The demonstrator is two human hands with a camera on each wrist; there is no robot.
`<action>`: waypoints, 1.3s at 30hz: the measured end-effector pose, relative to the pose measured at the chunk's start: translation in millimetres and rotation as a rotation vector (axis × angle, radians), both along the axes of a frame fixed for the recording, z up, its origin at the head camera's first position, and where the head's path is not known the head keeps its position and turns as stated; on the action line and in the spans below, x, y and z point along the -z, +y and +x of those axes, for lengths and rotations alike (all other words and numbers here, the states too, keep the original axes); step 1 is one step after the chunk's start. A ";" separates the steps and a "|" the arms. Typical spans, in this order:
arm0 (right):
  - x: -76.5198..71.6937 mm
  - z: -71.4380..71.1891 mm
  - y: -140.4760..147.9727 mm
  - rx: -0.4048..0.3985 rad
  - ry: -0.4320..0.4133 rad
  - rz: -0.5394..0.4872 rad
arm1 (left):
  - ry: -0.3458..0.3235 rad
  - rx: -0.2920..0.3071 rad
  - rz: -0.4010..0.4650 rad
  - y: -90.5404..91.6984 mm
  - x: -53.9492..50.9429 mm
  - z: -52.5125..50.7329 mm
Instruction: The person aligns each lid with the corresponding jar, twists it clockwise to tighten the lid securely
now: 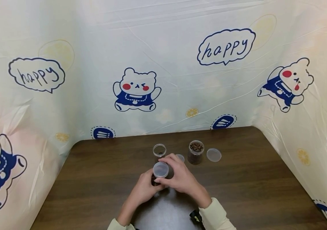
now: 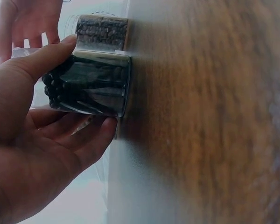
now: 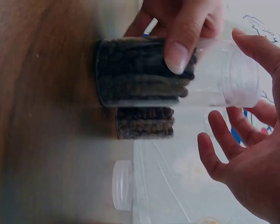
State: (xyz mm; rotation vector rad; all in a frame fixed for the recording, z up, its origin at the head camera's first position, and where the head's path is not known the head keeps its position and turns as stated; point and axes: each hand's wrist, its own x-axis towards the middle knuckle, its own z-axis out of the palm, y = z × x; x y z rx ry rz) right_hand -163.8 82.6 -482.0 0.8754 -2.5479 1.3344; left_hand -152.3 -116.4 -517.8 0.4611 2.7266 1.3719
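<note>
A clear jar (image 3: 140,88), part filled with dark beans, stands near the middle of the table. My left hand (image 1: 146,189) grips it round the side, its thumb along the wall in the left wrist view. A translucent lid (image 1: 161,169) sits on the jar's mouth. My right hand (image 1: 182,175) pinches the lid's rim between thumb and forefinger; its other fingers spread away from the jar in the right wrist view. Whether the lid is fully seated I cannot tell.
Behind the hands stands an open jar (image 1: 159,149) with some beans low inside. To its right is a fuller open jar (image 1: 196,155) of brown beans. One loose lid (image 1: 213,155) lies beside that; another lid (image 1: 180,157) is partly hidden by the right hand. Printed cloth (image 1: 174,80) surrounds the table.
</note>
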 end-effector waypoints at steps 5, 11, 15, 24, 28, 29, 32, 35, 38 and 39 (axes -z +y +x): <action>3.5 2.1 -5.4 0.044 -0.037 -0.034 | 0.013 -0.009 -0.018 -0.1 1.4 -0.3; 1.2 1.8 -2.8 0.039 -0.039 -0.030 | 0.000 0.004 0.003 -0.7 1.7 0.1; -4.3 -0.3 3.5 -0.007 -0.002 -0.019 | -0.017 0.018 0.017 -1.3 0.7 0.7; -6.5 -0.5 11.2 -0.066 0.016 0.033 | 0.001 0.012 -0.004 -0.8 1.6 -0.4; -5.8 0.9 9.1 -0.058 0.015 0.033 | -0.002 0.016 -0.011 -1.1 2.3 0.3; -5.4 1.2 8.0 -0.054 0.013 0.029 | -0.003 0.017 -0.013 -1.2 2.3 0.4; -3.0 2.1 4.0 -0.027 0.002 0.020 | -0.007 0.021 -0.015 -1.4 1.7 0.2; -0.2 2.8 0.1 0.012 0.002 0.017 | -0.012 0.020 -0.011 -1.3 0.8 -0.3; 1.3 3.5 -1.5 0.036 0.004 0.020 | -0.015 0.017 -0.012 -1.2 0.6 -0.5; 1.6 3.8 -1.3 0.037 0.003 0.018 | -0.017 0.016 -0.013 -1.3 0.8 -0.5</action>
